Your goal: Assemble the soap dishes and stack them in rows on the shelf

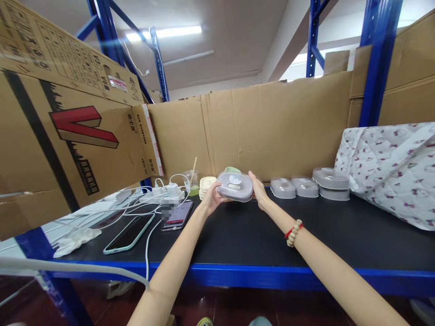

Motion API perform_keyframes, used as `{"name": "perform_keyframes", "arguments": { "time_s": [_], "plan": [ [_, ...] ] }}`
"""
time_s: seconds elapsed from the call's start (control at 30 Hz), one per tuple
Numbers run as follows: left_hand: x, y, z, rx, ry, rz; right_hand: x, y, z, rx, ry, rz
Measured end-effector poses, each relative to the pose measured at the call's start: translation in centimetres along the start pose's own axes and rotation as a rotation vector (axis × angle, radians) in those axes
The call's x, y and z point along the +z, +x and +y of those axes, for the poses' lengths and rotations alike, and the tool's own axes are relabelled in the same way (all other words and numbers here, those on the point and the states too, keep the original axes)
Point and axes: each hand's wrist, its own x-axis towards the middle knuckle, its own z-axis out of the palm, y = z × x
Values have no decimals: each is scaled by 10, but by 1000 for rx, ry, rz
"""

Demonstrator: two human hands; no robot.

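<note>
Between both hands, a grey lidded plastic box (234,192) with a round label on its clear lid is held above the black shelf top. My left hand (213,199) grips its left side, fingers partly beneath it. On the opposite side, my right hand (258,190) is closed against the box's edge. Just behind the held box, part of a green item (232,170) shows; the rest is hidden. Cream-coloured stacked pieces (206,184) stand beside my left hand. To the right of my right hand sit similar grey boxes (283,188), two of them stacked (331,183).
A phone with a pale green case (129,233) and another lit phone (178,215) lie at left among white cables and a power strip (163,194). Behind it stands a cup of green liquid (193,188). Cardboard (278,131) walls the back; a quilted patterned cloth (390,172) fills the right.
</note>
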Motion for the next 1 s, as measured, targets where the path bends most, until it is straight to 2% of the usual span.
{"name": "perform_keyframes", "arguments": {
  "time_s": [0.2,0.3,0.47,0.53,0.67,0.77,0.87,0.93,1.0],
  "plan": [
    [1,1,0,55,-11,40,5,-6,-2,-81,6,-59],
    [3,0,2,30,55,48,6,-3,1,-143,14,-72],
    [6,-2,1,26,170,148,4,2,6,-254,19,-109],
    [7,-2,0,47,163,154,3,2,6,-235,-4,-119],
    [7,-1,-2,74,103,139,0,-2,2,-102,-92,-178],
    [7,0,-1,84,62,119,-1,-1,-1,-137,-106,-172],
    [6,-1,3,64,15,89,-5,9,-3,-306,-35,-81],
    [5,-3,7,38,-22,94,-11,19,-4,-425,28,82],
    [4,-5,11,34,-62,114,-21,29,-5,-464,75,303]
  ]
}}
